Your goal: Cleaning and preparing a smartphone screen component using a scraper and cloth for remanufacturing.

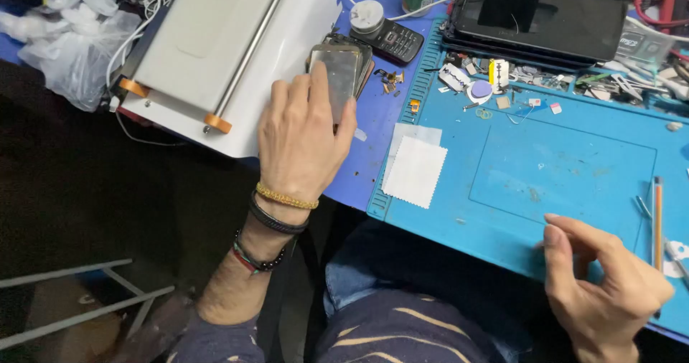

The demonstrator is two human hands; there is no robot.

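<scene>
So the left hand (301, 144) is lying flat, grip spread, fingertips resting on a glass phone panel (337, 76) whose long axis is running straight away from the fingers. Right hand (606, 288) is hovering loosely curled and empty, well apart. Two white cloths (415, 166) are sitting between them on the tabletop (567, 162).

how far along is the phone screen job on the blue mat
Done: small parts lie loose along the blue mat's top edge. In hand: the left hand rests on the glass panel atop a stack beside the white machine. Left: the right hand is empty; white cloth unused.
</scene>
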